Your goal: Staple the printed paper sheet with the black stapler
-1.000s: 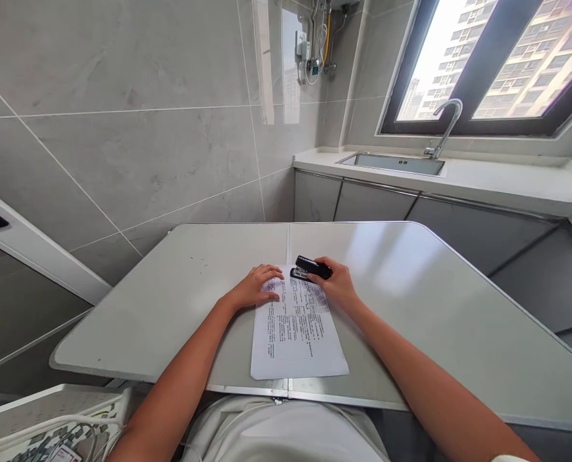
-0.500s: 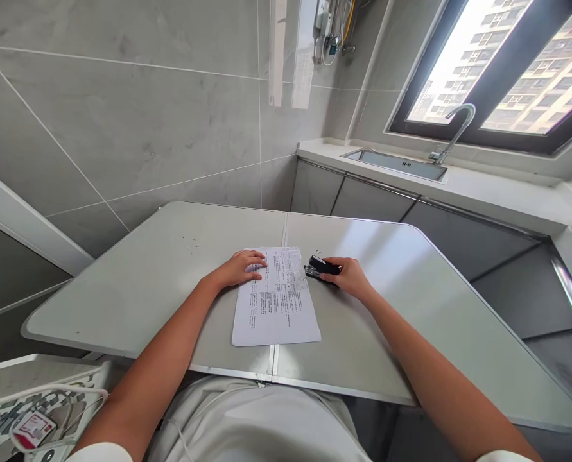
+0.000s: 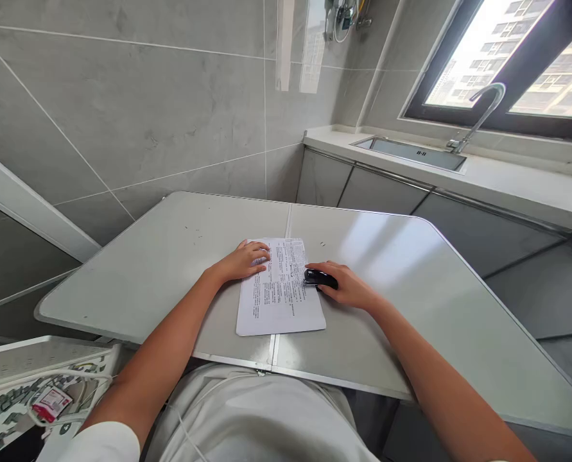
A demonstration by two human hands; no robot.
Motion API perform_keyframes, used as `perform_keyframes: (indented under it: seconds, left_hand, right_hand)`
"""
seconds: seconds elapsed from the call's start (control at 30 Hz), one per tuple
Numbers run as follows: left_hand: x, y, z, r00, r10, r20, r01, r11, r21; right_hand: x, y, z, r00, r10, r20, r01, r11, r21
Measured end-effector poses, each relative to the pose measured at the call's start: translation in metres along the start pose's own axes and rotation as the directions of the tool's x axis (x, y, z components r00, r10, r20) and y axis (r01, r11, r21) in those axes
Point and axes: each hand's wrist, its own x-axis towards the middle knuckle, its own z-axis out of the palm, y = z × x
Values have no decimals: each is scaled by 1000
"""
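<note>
A printed sheet of paper (image 3: 280, 311), perhaps a stack, lies on the folding table near its front edge, across the centre seam. My left hand (image 3: 242, 260) rests on the paper's upper left edge, fingers stretched out over the print. In my right hand (image 3: 346, 283) is a black stapler (image 3: 320, 278), gripped from the right side. The stapler's front end overlaps the paper's right edge; whether the paper sits between its jaws I cannot tell.
Small dark bits, perhaps staples (image 3: 323, 244), lie beyond the stapler, with more at the table's (image 3: 136, 276) far left. A white basket (image 3: 69, 378) holding a red-and-white box stands at lower left. A counter with a sink (image 3: 411, 154) runs along the right.
My right hand has moved the stapler left and nearer to me, from beside the paper onto its right edge. My left hand stays on the paper. The view has shifted slightly.
</note>
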Motion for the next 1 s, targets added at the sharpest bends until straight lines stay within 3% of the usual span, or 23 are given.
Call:
perform_keyframes:
  seconds: [0.13, 0.23, 0.33, 1.0]
  left_hand:
    - [5, 23, 2, 990, 138, 36, -136, 990, -34]
    - [10, 39, 8, 949, 305, 84, -290, 945, -154]
    - [13, 47, 15, 909, 396, 134, -372, 912, -174]
    - [12, 61, 15, 888, 382, 254, -381, 923, -54]
  right_hand:
    - [1, 1, 6, 999, -31, 22, 31, 999, -14]
    - [1, 2, 8, 999, -40, 3, 40, 999, 2]
    - [1, 3, 11, 999, -38, -12, 38, 999, 7]
    - [3, -3, 9, 998, 17, -53, -22, 995, -96]
